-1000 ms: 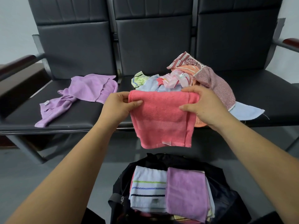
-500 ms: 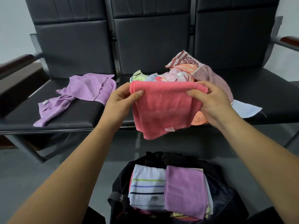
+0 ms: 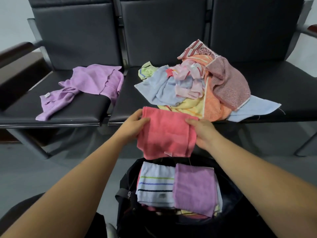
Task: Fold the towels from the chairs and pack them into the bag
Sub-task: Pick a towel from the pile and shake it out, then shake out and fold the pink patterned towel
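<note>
A folded coral-pink towel (image 3: pixel 169 133) hangs in the air just in front of the chair edge, above the open black bag (image 3: pixel 123 184). My left hand (image 3: pixel 135 126) grips its left edge and my right hand (image 3: pixel 203 133) grips its right edge, thumbs on top. Inside the bag lie a folded white towel with coloured stripes (image 3: pixel 157 184) and a folded purple towel (image 3: pixel 193 188) side by side over others. A heap of unfolded towels (image 3: pixel 197 88) in blue, pink, yellow, orange and mauve sits on the middle chair seat. A crumpled purple towel (image 3: pixel 85 86) lies on the left seat.
Three black padded chairs (image 3: pixel 163 31) stand in a row with a wooden armrest (image 3: pixel 15 50) at the left. The right seat (image 3: pixel 283 79) is mostly bare. Grey floor surrounds the bag, and chair legs stand at the left and right.
Both hands have lowered the pink towel from in front of the heap down toward the bag. The view has tilted down, showing more of the bag.
</note>
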The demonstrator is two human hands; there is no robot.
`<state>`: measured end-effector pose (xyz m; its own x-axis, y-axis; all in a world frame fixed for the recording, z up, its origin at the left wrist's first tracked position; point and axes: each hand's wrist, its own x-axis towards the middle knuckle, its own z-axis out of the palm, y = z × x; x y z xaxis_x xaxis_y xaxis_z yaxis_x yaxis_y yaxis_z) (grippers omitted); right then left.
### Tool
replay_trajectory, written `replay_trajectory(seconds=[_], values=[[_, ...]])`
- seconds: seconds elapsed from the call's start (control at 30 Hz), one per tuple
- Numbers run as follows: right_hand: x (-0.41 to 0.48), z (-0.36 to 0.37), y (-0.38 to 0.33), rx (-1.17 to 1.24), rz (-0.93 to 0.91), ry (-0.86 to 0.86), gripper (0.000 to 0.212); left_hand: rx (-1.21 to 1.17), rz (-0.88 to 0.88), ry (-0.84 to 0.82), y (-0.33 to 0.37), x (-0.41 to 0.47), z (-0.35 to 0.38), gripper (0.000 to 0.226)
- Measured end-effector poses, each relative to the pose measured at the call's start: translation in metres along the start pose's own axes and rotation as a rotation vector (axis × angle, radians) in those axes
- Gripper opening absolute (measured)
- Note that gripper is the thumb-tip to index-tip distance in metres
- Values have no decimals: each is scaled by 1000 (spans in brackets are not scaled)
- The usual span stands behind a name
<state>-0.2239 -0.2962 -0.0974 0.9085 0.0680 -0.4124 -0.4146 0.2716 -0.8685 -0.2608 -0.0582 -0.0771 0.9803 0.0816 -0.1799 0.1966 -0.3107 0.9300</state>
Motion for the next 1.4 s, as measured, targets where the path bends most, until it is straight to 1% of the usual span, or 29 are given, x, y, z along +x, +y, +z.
replay_trajectory(seconds=[0.07,0.17,0.27,0.33,0.4,0.43,0.47,0.5,0.57,0.67,0.77,0.83,0.9,0.97,1.0,1.07,1.13,1.27,1.33,1.4], values=[[9,-3,28,-90,51,39,12,18,-98,-29,-25,-3,6,29],[16,-4,65,-241,164,76,18,99,-225,-35,-60,-11,12,28],[18,0,98,-295,266,98,9,194,-339,-71,-91,-15,12,28],[22,0,114,-357,306,110,9,208,-413,-80,-106,-14,10,30],[23,-2,118,-478,344,142,5,231,-485,-93,-118,-15,5,40],[26,-6,117,-568,348,183,6,283,-511,-105,-121,-15,1,46],[29,-10,115,-663,336,224,10,337,-522,-111,-123,-14,-1,49],[31,-14,111,-731,316,256,15,376,-518,-109,-123,-14,-2,51],[33,-14,101,-718,310,246,20,416,-460,-107,-117,-11,0,47],[35,-2,84,-669,312,136,24,392,-333,-93,-97,-3,11,28],[35,14,52,-717,235,21,23,307,-192,-66,-61,11,18,13],[36,22,22,-723,182,-57,22,240,-100,-46,-29,23,16,15],[37,26,-17,-691,100,-77,15,233,-26,-19,1,38,11,13],[44,26,-53,-707,-25,-16,8,260,36,18,25,53,6,7],[50,24,-67,-742,-102,32,8,290,55,40,34,62,5,8],[64,18,-89,-860,-245,119,9,381,79,76,46,79,8,9],[78,11,-103,-988,-347,188,16,456,94,93,51,96,14,15],[108,-1,-122,-1172,-456,305,34,526,150,100,48,127,33,27],[128,-9,-131,-1207,-480,392,40,540,175,46,44,142,47,42],[144,-19,-136,-1206,-442,512,47,614,153,-30,38,158,64,54]])
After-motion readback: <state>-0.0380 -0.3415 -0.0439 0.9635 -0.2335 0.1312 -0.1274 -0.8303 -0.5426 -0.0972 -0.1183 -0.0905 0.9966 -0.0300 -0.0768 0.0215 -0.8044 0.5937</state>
